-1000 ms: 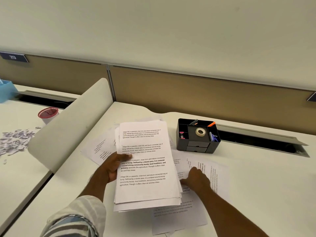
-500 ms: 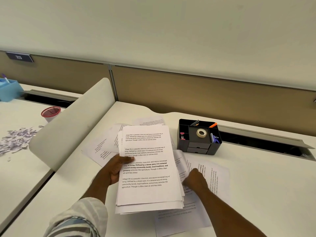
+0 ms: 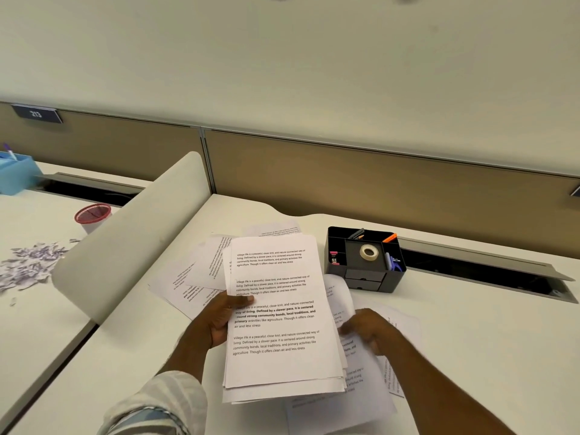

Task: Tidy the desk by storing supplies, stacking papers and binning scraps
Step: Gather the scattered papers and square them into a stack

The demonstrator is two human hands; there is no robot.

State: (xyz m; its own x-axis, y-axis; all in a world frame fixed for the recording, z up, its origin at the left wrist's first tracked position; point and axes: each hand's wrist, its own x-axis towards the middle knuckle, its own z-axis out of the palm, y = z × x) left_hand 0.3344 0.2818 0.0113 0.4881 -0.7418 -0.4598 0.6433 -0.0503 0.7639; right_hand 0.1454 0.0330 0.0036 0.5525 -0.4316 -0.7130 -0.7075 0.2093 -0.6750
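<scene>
My left hand (image 3: 219,318) grips a stack of printed papers (image 3: 282,359) by its left edge, thumb on top, held just above the white desk (image 3: 470,340). To the right of the stack, my right hand (image 3: 367,331) pinches a loose printed sheet (image 3: 340,296) whose far end curls up off the desk. More loose sheets (image 3: 376,400) lie under my right forearm, and others (image 3: 191,277) fan out behind the stack. A black organiser (image 3: 364,271) holding a tape roll (image 3: 368,252), pens and clips stands behind my right hand.
A curved white divider (image 3: 131,240) separates this desk from the left desk, where paper scraps (image 3: 28,265) lie in a pile near a red mesh cup (image 3: 92,215) and a blue tray (image 3: 15,174). A cable slot (image 3: 486,274) runs along the back.
My right hand has closed on a loose sheet beside the stack and raised it, so the sheet now curls upward. The stack in my left hand stays roughly in place.
</scene>
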